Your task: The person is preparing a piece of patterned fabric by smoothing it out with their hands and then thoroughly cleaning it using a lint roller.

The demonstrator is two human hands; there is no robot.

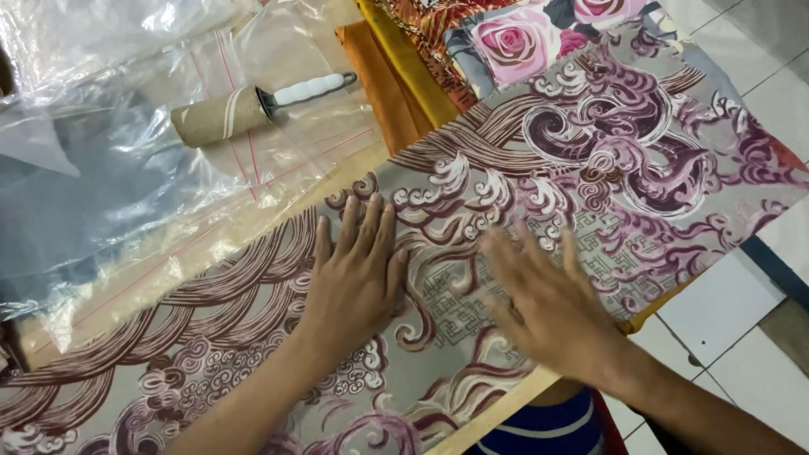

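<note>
While the left hand (pixel 354 282) lies flat, fingers spread and holding nothing, on the patterned cloth (pixel 590 160), the blurred right hand (pixel 552 307) is equally open just beside it; the cloth's length runs diagonally across the counter (pixel 497 413).

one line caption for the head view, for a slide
Left hand and right hand lie flat on swirl-patterned fabric, a lint roller nearby.

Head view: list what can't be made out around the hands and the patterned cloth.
- Right hand: motion-blurred, finger detail lost.
- Patterned cloth: cut off by the bottom-left frame edge; both hands cover parts.
- Lint roller: sheet condition too small to tell.
- Under the plastic bags: glare hides it.
- Left hand: flat, palm hidden.
</note>
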